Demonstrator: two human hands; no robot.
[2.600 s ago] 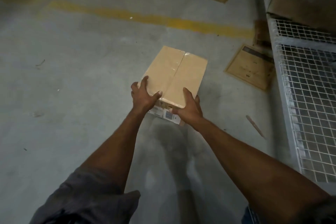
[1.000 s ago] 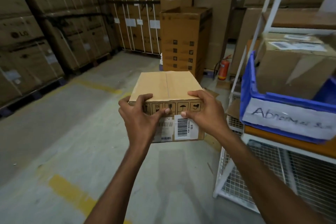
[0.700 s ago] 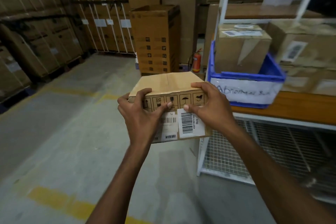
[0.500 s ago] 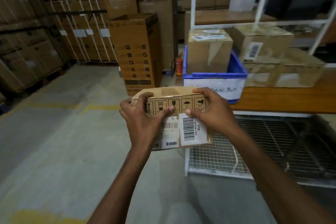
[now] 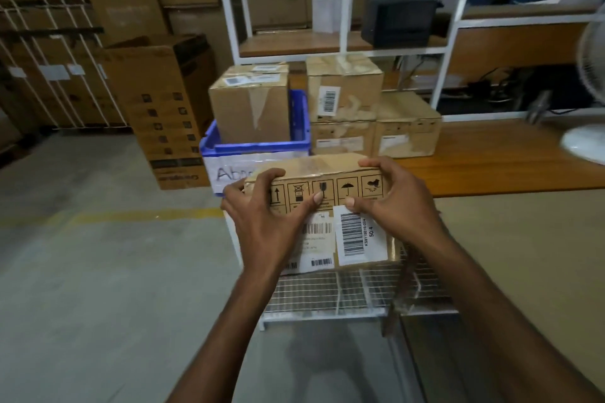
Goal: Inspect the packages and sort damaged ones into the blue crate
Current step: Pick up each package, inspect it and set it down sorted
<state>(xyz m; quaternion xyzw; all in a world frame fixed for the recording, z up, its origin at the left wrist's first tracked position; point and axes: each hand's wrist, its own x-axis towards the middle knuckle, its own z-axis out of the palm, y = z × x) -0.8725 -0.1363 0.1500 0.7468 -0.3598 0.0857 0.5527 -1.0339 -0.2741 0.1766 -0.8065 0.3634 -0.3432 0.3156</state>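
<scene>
The person held a flat cardboard package (image 5: 330, 206) up in front of the chest with both hands, its labelled side turned toward the face. The left hand (image 5: 265, 222) gripped the package's nine o'clock end: its fingers (image 5: 262, 175) curled over the top edge while the thumb pressed flat against the front, under the row of printed handling symbols. The right hand (image 5: 393, 203) clamped the three o'clock end the same way, fingers hooked over the creased top edge and the thumb tip set on the front just above the barcode label (image 5: 355, 235). The two thumb tips pointed at each other near the middle of the face, close but apart, so the package sat pinched between thumbs in front and fingers on top.

At twelve o'clock from the package, just behind it, stood the blue crate (image 5: 298, 121) on the wooden tabletop (image 5: 491, 167), a white handwritten label (image 5: 229, 173) on its near wall partly hidden by the package. A taped brown box (image 5: 250, 105) already sat inside the crate. At one o'clock, beside the crate, more cartons (image 5: 373, 118) were stacked on the table. A tall open carton (image 5: 160, 108) stood on the floor at ten o'clock, and a white fan (image 5: 589, 101) showed at the three o'clock edge.
</scene>
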